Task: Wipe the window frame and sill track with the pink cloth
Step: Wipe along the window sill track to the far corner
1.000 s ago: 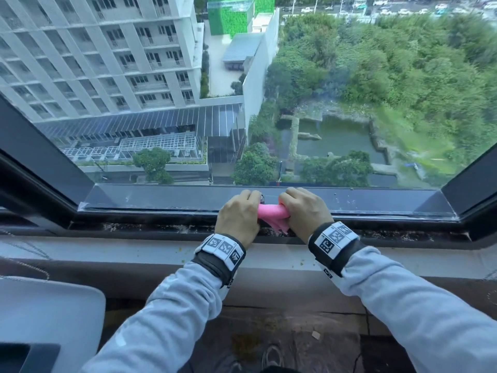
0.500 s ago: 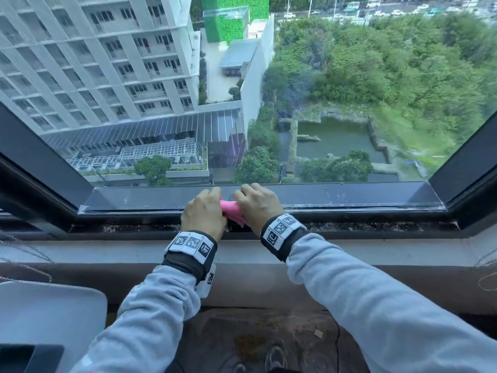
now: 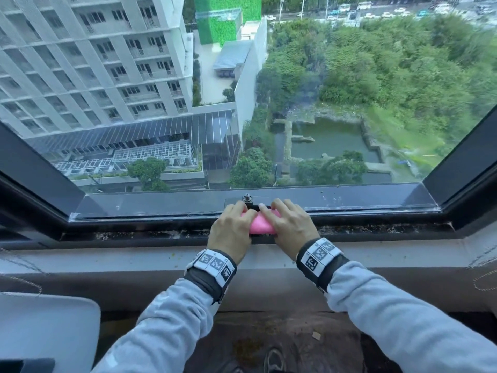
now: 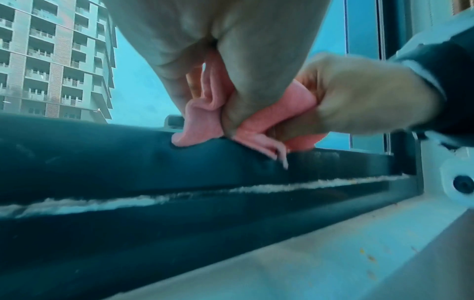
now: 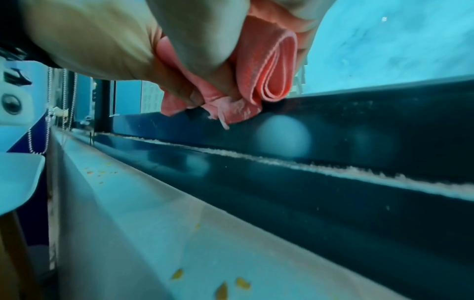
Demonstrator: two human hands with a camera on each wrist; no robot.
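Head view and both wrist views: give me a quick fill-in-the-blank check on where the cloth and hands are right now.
1. The cloth held on the dark window frame is ____ in colour.
2. The cloth is gripped by ____ hands, the left hand and the right hand.
3. Just beyond the fingertips, a small metal ____ sticks up from the frame.
4. A line of pale ____ lies in the track below the cloth.

Missing words: pink; both; knob; dirt
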